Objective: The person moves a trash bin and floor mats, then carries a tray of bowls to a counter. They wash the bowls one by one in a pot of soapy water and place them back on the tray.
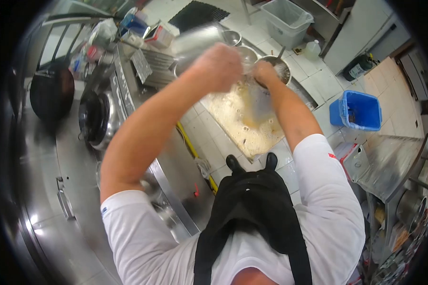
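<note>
My left hand (pixel 222 66) is raised over the far left part of the wash area, smeared by motion; it looks curled, but what it may hold cannot be made out. A blurred metal sheet or pan (pixel 197 42) shows just beyond it. My right hand (pixel 265 73) is closed at the left side of a round metal pot (pixel 286 71) with a handle or utensil sticking up; its fingertips are hidden. Below both hands spreads foamy, yellowish water (pixel 223 111) in a low rectangular basin. A blurred greyish patch (pixel 261 104) lies in the foam under my right hand.
A steel stove counter (pixel 176 156) runs along the left, with a black wok (pixel 52 92) farther out. On the tiled floor stand a blue bin (pixel 340 111), a grey bin (pixel 283 35) and a clear jug (pixel 312 50). A yellow hose or pole (pixel 188 140) lies by the counter.
</note>
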`<state>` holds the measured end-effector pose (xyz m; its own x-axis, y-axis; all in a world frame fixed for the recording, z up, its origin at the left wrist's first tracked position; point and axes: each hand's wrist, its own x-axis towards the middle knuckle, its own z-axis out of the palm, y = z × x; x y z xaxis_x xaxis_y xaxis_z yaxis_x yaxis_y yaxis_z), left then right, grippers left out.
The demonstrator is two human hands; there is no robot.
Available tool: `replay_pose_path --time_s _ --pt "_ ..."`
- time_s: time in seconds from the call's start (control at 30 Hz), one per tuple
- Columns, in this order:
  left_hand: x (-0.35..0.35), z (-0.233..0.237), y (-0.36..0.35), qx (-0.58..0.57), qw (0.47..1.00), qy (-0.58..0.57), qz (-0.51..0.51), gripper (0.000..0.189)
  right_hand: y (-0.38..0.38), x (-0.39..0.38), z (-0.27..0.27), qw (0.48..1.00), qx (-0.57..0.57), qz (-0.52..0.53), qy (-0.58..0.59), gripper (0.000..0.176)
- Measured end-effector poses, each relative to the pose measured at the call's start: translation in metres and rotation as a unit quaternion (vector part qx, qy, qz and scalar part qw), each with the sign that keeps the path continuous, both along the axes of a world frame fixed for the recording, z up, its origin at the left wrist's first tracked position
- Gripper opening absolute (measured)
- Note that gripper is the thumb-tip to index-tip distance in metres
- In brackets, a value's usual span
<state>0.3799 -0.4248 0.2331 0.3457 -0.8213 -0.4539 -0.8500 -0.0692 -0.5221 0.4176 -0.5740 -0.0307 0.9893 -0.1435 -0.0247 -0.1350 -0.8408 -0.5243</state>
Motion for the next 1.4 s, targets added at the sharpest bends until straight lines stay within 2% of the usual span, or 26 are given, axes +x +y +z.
replay_pose_path --time_s 0.07,0.13,0.17,0.2,0.23,0.27,0.33,0.37,0.43,0.47,0.5,0.53,0.6,0.7,0.73,0.8,0.87,0.93,1.0,1.07,1.1,1.13,1.2,1.27,1.33,1.4 --pt "0.017 0.019 0.067 -0.081 0.994 -0.028 0.065 0.012 -0.004 -0.008 0.007 0.999 0.032 0.004 0.004 0.027" --pt "0.007 0.055 0.146 -0.261 0.957 -0.104 0.068 0.008 0.0 -0.02 0.008 0.994 0.076 -0.043 -0.062 0.024" --pt "0.011 0.065 0.188 -0.277 0.945 -0.118 0.127 0.007 0.0 -0.025 -0.006 0.977 0.069 -0.046 -0.196 0.024" --pt "0.01 0.075 0.235 -0.289 0.927 -0.141 0.193 0.007 0.004 -0.044 0.007 0.977 0.074 -0.048 -0.193 0.025" --pt "0.01 0.076 0.289 -0.323 0.897 -0.202 0.226 0.013 -0.007 -0.047 -0.04 0.941 0.007 -0.021 -0.337 0.029" --pt "0.007 0.076 0.347 -0.296 0.883 -0.243 0.273 0.013 0.003 -0.065 -0.057 0.94 0.161 -0.04 -0.298 0.029" --pt "-0.006 0.067 0.474 -0.394 0.789 -0.342 0.324 0.015 0.021 -0.109 -0.039 0.972 0.061 0.026 -0.227 0.026" --pt "-0.019 0.059 0.537 -0.418 0.739 -0.375 0.372 0.017 0.044 -0.131 -0.023 0.951 -0.074 0.043 -0.298 0.026" --pt "-0.037 0.038 0.633 -0.446 0.676 -0.416 0.414 0.019 0.062 -0.154 -0.031 0.957 -0.111 0.087 -0.255 0.034" --pt "-0.052 0.021 0.677 -0.473 0.609 -0.456 0.444 0.022 0.067 -0.165 -0.043 0.971 -0.09 0.094 -0.198 0.037" --pt "-0.062 0.007 0.709 -0.499 0.543 -0.486 0.47 0.024 0.073 -0.172 -0.052 0.984 -0.074 0.094 -0.135 0.041" --pt "-0.069 -0.005 0.732 -0.5 0.538 -0.479 0.48 0.024 0.083 -0.174 -0.06 0.983 -0.083 0.1 -0.128 0.041" --pt "-0.085 -0.033 0.772 -0.479 0.438 -0.526 0.55 0.025 0.097 -0.187 -0.072 0.982 -0.153 0.048 -0.103 0.048" --pt "-0.1 -0.079 0.831 -0.45 0.387 -0.501 0.63 0.024 0.133 -0.168 -0.068 0.973 -0.22 -0.044 0.058 0.049" --pt "-0.108 -0.094 0.847 -0.448 0.387 -0.495 0.636 0.024 0.136 -0.159 -0.076 0.971 -0.225 -0.043 0.064 0.049" --pt "-0.117 -0.128 0.877 -0.387 0.406 -0.506 0.655 0.022 0.129 -0.134 -0.093 0.982 -0.15 0.11 -0.024 0.048" --pt "-0.13 -0.149 0.907 -0.413 0.435 -0.468 0.649 0.023 0.14 -0.109 -0.095 0.997 0.06 0.055 0.016 0.047" --pt "-0.127 -0.168 0.888 -0.443 0.459 -0.427 0.641 0.025 0.165 -0.084 -0.073 0.982 0.177 -0.044 0.04 0.049" --pt "-0.13 -0.139 0.829 -0.437 0.574 -0.498 0.482 0.026 0.174 -0.057 -0.069 0.958 0.253 -0.121 0.055 0.049" --pt "-0.154 -0.131 0.766 -0.583 0.51 -0.182 0.606 0.024 0.188 -0.039 -0.08 0.92 0.336 -0.184 0.083 0.049" --pt "-0.166 -0.112 0.724 -0.515 0.445 -0.003 0.732 0.024 0.185 -0.033 -0.093 0.932 0.307 -0.176 0.077 0.048" --pt "-0.186 -0.134 0.716 -0.456 0.521 0.074 0.718 0.028 0.184 -0.031 -0.102 0.944 0.276 -0.166 0.069 0.047" --pt "-0.21 -0.141 0.678 -0.463 0.574 0.027 0.675 0.033 0.187 -0.033 -0.106 0.956 0.253 -0.141 0.049 0.047" --pt "-0.197 -0.141 0.72 -0.56 0.492 -0.032 0.666 0.043 0.182 -0.033 -0.108 0.99 0.104 0.011 0.089 0.045" --pt "-0.161 -0.106 0.769 -0.714 0.089 -0.127 0.683 0.051 0.193 -0.046 -0.086 0.99 0.11 0.013 0.083 0.043" --pt "-0.13 -0.105 0.852 -0.811 -0.215 -0.148 0.524 0.054 0.184 -0.059 -0.093 0.985 0.163 -0.046 0.035 0.042"
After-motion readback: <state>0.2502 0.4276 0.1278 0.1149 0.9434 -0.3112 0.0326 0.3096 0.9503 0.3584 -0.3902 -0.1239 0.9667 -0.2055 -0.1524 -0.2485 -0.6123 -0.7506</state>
